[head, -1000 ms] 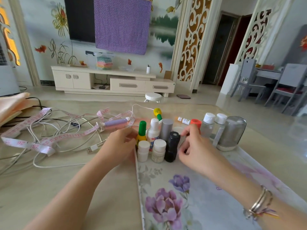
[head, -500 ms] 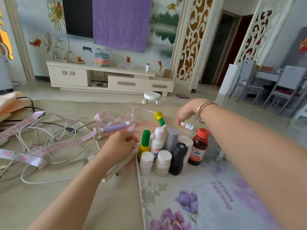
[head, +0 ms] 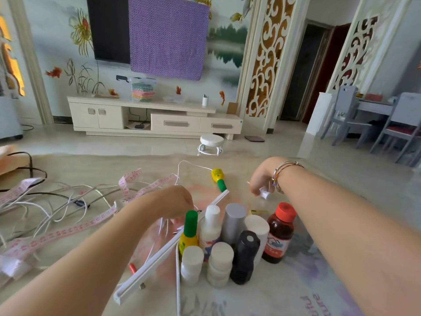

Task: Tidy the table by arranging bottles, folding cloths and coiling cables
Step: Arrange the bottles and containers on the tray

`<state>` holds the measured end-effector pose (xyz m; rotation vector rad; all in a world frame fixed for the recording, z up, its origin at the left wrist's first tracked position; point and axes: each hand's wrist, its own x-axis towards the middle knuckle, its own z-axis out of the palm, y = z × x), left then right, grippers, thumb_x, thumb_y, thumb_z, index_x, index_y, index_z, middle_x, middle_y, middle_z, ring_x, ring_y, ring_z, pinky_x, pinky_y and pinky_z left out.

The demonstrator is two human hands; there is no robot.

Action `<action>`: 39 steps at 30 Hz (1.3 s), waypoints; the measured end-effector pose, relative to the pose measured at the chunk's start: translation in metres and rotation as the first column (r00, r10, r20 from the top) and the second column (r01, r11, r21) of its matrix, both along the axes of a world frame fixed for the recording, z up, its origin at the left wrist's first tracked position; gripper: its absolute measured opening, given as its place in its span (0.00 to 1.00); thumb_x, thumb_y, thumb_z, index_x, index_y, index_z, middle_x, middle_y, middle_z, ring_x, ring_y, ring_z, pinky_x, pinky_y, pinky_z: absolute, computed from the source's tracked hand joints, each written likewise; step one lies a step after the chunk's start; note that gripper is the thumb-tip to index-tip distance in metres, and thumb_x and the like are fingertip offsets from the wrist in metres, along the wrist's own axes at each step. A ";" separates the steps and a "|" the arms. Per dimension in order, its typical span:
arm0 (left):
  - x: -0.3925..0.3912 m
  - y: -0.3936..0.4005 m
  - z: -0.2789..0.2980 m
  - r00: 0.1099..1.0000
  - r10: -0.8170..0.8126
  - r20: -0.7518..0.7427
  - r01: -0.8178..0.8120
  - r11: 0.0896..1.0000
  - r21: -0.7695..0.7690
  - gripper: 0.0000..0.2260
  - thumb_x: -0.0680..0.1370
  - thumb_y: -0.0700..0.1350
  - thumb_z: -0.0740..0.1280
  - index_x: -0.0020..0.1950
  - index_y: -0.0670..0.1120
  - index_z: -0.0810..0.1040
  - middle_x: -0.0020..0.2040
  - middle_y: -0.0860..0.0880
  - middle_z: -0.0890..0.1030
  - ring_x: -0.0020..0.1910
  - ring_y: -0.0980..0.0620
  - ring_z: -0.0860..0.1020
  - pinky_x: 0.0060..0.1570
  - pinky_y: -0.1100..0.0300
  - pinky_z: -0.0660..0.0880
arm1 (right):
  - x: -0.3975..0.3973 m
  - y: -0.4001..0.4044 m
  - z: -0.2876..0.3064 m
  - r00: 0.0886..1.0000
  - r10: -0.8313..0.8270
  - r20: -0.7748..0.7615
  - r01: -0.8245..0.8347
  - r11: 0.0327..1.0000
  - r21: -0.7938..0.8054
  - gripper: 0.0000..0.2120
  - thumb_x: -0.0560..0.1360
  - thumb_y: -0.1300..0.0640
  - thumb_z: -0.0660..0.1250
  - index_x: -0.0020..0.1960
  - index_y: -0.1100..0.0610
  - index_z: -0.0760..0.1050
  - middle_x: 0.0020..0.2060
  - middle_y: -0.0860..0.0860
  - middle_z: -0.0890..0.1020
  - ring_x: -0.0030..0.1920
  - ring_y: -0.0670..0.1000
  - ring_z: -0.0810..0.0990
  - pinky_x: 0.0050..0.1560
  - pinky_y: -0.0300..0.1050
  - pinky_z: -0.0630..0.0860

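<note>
Fingers of the right hand (head: 262, 179) are curled on a small white tube (head: 265, 193) — bottle-arranging is under way; left hand (head: 173, 201) grip unclear. Next, it is to be stood beside the bottles (head: 232, 242).

The pink measuring tape (head: 68, 231) lying across the desk carries printed red numbers, too blurred to make out singly. At the lower right edge the flowered mat (head: 296, 297) shows purple lettering, cut off and seen upside down, not readable here. The brown bottle (head: 279, 236) with the red cap has a red and white label whose print is too small to read.
</note>
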<state>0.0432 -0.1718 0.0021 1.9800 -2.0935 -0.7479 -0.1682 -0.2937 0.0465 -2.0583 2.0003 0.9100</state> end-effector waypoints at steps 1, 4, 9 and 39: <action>0.002 0.001 -0.005 1.000 0.008 -0.008 -0.008 1.000 -0.005 0.09 0.78 0.42 0.63 0.56 0.45 0.79 0.55 0.45 0.81 0.45 0.50 0.77 0.37 0.67 0.73 | 0.001 0.001 0.001 1.000 -0.026 0.005 0.026 1.000 0.002 0.15 0.69 0.50 0.67 0.27 0.56 0.77 0.26 0.51 0.80 0.32 0.52 0.77 0.42 0.42 0.74; 0.005 0.003 -0.012 0.995 0.025 -0.094 -0.022 0.999 0.033 0.07 0.77 0.41 0.63 0.55 0.47 0.75 0.53 0.41 0.81 0.41 0.48 0.77 0.37 0.61 0.76 | 0.006 0.009 0.001 0.998 -0.067 -0.010 0.068 0.997 0.025 0.24 0.71 0.49 0.66 0.19 0.58 0.75 0.20 0.49 0.78 0.28 0.49 0.77 0.35 0.39 0.73; 0.007 0.009 -0.012 0.994 0.020 -0.104 -0.017 0.999 0.034 0.09 0.78 0.42 0.63 0.58 0.47 0.74 0.49 0.45 0.80 0.37 0.51 0.77 0.35 0.64 0.75 | 0.003 0.020 0.007 0.992 0.075 0.102 -0.074 0.997 -0.015 0.11 0.76 0.52 0.65 0.40 0.59 0.75 0.30 0.51 0.77 0.34 0.51 0.77 0.40 0.43 0.73; -0.002 0.073 -0.041 0.934 0.015 -0.356 -0.143 0.931 -0.336 0.09 0.78 0.40 0.63 0.51 0.53 0.77 0.50 0.52 0.81 0.49 0.53 0.79 0.52 0.57 0.74 | -0.051 0.223 -0.043 0.617 0.422 0.665 0.077 0.808 -0.584 0.11 0.70 0.46 0.70 0.43 0.46 0.69 0.30 0.42 0.76 0.35 0.43 0.76 0.39 0.47 0.75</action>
